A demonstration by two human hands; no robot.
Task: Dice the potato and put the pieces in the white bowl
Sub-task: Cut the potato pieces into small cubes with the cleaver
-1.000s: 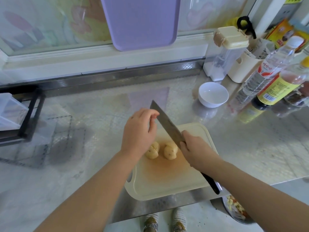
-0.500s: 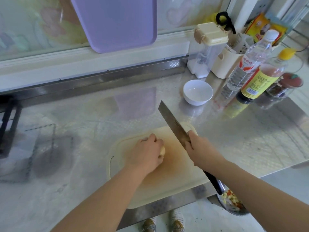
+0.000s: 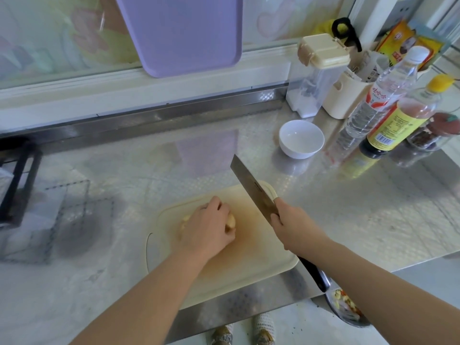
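Note:
A cream cutting board (image 3: 261, 265) lies near the counter's front edge. My left hand (image 3: 209, 227) curls over the peeled potato halves (image 3: 230, 224), covering most of them; only yellow edges show. My right hand (image 3: 293, 227) grips a cleaver (image 3: 251, 188) where blade meets handle, its blade raised and pointing away to the upper left, to the right of the potato and apart from it. The white bowl (image 3: 301, 139) stands empty on the counter beyond the board, to the right.
Bottles (image 3: 388, 95), a clear dispenser (image 3: 313, 78), a cream holder (image 3: 346, 95) and a jar (image 3: 433, 135) crowd the back right. A purple board (image 3: 181, 33) leans at the window. A black rack (image 3: 17, 185) stands at left. A metal bowl of scraps (image 3: 346, 307) sits below the counter edge.
My left hand came down from the cleaver blade onto the potato halves and now covers them. The knife stays raised in my right hand. The camera view has shifted.

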